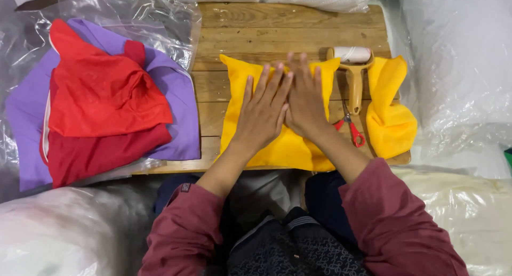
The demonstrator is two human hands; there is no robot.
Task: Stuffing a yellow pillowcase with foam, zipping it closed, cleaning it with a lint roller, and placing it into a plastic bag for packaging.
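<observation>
A yellow cushion [237, 89] lies flat on the wooden board [288, 25] in front of me. Both palms rest on it side by side, fingers spread and pointing away from me. My left hand [264, 108] presses the cushion's middle. My right hand [305, 97] lies just right of it, slightly overlapping the left hand's fingers. Neither hand holds anything.
A lint roller [353, 68] and small red-handled scissors [352, 129] lie right of the cushion, beside a loose yellow cover [389, 111]. A pile of red [101, 100] and purple fabric [176, 89] sits on plastic wrap at the left. Plastic-wrapped white bundles [458, 63] surround the board.
</observation>
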